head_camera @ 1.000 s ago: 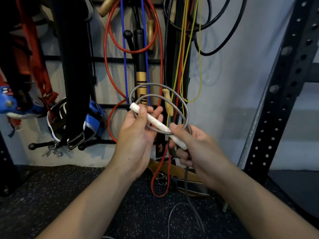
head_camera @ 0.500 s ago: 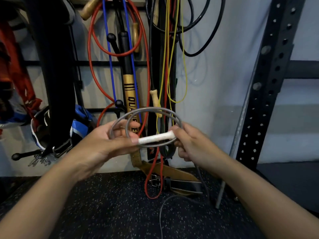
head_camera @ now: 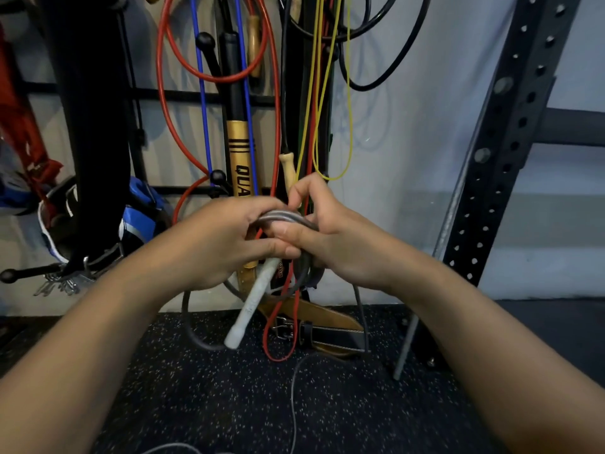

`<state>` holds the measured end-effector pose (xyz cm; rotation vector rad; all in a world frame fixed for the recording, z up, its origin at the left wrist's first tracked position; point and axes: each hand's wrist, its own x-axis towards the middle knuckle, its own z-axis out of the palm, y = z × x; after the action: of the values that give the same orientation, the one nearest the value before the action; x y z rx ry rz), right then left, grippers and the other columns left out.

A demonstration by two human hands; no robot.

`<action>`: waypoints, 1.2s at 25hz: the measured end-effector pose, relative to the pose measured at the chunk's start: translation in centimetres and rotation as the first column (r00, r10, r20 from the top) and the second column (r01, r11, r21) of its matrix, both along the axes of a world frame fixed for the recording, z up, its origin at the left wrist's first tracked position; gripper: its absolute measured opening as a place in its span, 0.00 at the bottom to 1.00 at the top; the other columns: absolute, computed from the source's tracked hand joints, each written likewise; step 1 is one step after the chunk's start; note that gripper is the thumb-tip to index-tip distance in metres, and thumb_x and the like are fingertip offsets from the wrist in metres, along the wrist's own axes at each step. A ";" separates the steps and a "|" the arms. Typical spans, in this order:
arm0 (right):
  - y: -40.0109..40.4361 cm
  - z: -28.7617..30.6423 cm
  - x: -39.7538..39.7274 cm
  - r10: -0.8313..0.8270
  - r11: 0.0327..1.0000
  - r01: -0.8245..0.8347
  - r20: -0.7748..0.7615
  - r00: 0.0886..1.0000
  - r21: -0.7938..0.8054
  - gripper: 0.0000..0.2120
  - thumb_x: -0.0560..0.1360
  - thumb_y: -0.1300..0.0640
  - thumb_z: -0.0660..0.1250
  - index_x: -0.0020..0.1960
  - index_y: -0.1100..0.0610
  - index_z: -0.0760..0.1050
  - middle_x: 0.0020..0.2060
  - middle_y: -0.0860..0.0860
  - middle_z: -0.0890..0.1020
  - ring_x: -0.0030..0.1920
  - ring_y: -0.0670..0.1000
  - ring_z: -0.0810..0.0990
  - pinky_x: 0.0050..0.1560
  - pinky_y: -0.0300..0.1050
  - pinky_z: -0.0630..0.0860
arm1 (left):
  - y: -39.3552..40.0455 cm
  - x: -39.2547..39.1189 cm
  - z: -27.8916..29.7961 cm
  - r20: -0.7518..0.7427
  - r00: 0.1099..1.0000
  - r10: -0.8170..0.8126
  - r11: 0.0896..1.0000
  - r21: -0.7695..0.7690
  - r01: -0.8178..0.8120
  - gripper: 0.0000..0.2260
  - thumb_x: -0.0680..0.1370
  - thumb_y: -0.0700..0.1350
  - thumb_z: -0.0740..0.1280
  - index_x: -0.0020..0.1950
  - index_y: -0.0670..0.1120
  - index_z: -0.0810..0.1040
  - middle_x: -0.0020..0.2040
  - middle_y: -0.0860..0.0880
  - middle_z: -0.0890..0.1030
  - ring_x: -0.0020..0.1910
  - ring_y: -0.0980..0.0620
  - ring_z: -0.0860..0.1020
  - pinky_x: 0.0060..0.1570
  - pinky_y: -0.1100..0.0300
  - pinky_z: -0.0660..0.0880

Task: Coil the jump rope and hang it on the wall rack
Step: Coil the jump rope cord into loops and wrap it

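Observation:
The grey jump rope [head_camera: 288, 219] is bunched into a small coil between both hands, in front of the wall rack [head_camera: 196, 93]. Its white handle [head_camera: 252, 306] hangs down and to the left below the hands. My left hand [head_camera: 216, 244] grips the coil from the left, thumb over the top. My right hand [head_camera: 330, 237] holds the coil from the right, fingers curled round the strands. A loose grey length [head_camera: 293, 398] trails down to the floor. The second handle is hidden.
Red, blue, yellow and black ropes and a black-and-gold bat [head_camera: 240, 158] hang on the rack. A brown leather belt [head_camera: 314, 322] lies on the speckled floor mat. A perforated black steel upright [head_camera: 504, 132] stands at right. Blue boxing gear [head_camera: 137, 221] hangs at left.
The wide loops have been squeezed into a tight bundle. The white handle, held level between the hands before, now dangles below them. Both hands have closed together.

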<state>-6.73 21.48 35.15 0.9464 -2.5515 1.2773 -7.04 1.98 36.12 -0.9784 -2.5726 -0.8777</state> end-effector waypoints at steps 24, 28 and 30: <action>0.6 -4.2 0.6 -0.028 0.925 0.154 0.344 0.939 -0.346 0.35 0.64 0.18 0.56 0.49 0.44 0.83 0.31 0.44 0.77 0.27 0.46 0.70 0.31 0.42 0.66 | 0.0 -0.2 -1.9 0.169 0.914 -0.370 0.070 0.986 -0.154 0.14 0.87 0.47 0.56 0.59 0.39 0.75 0.38 0.49 0.68 0.26 0.58 0.63 0.24 0.66 0.64; -2.9 -5.0 2.3 -0.049 0.846 0.220 0.340 0.939 -0.486 0.30 0.64 0.23 0.60 0.47 0.47 0.81 0.24 0.44 0.71 0.26 0.43 0.68 0.29 0.37 0.66 | 2.1 -0.2 -3.3 0.185 0.931 -0.314 -0.050 0.976 -0.211 0.12 0.86 0.48 0.58 0.63 0.42 0.73 0.37 0.50 0.70 0.30 0.55 0.67 0.30 0.61 0.72; -3.5 -4.8 2.7 -0.108 0.764 0.287 0.323 0.940 -0.578 0.25 0.70 0.30 0.61 0.45 0.52 0.81 0.23 0.44 0.70 0.25 0.41 0.67 0.30 0.37 0.66 | 2.6 -0.2 -4.0 0.255 0.931 -0.262 -0.014 0.963 -0.268 0.16 0.86 0.50 0.59 0.64 0.40 0.76 0.36 0.50 0.74 0.33 0.54 0.72 0.39 0.57 0.77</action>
<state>-4.05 17.99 30.38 0.3610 -2.0485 2.0940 -7.25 4.55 32.16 -0.2269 -1.1638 -2.5571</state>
